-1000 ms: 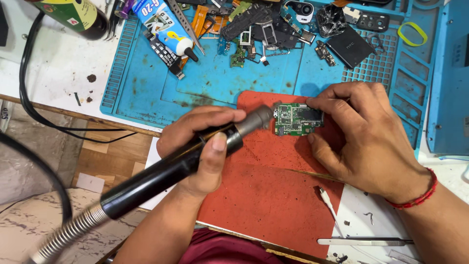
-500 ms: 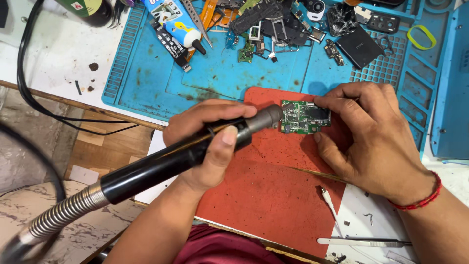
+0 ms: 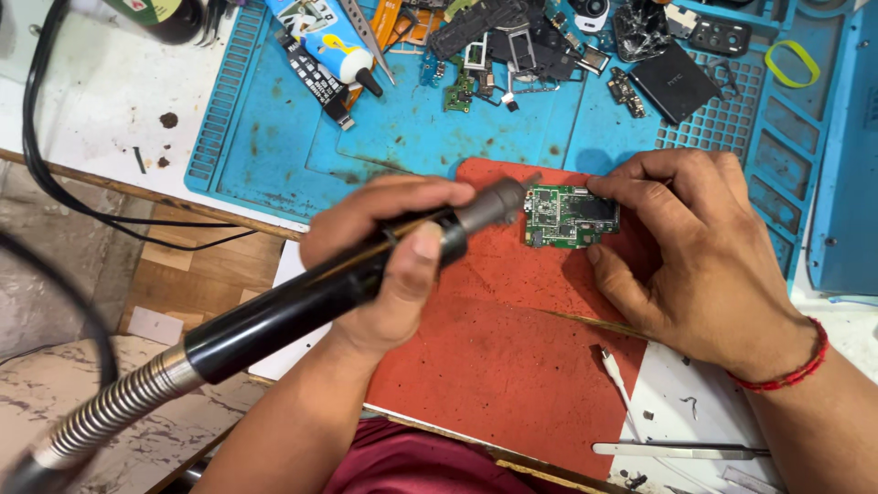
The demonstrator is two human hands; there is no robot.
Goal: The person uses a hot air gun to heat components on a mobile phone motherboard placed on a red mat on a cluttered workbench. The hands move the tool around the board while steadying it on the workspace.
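The left hand [image 3: 384, 265] has its grip closed around a black rotary handpiece [image 3: 338, 284] whose tip is blurred beside the green circuit board [image 3: 569, 217], which the right hand [image 3: 704, 256] pinches at its edge, part of it hidden beneath the fingers.

Electronics repair workshop, blue repair mat [image 3: 274, 137], scattered phone parts [image 3: 512, 46]

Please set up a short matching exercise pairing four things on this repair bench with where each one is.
Things:
1. hot-air handle
2. green circuit board
3. metal tweezers
4. yellow-green band

Places:
A. far right of the blue mat
B. near edge, beside the red pad
C. gripped in the left hand
D. on the red pad, under the right hand's fingertips

Pairs: 1-C, 2-D, 3-B, 4-A
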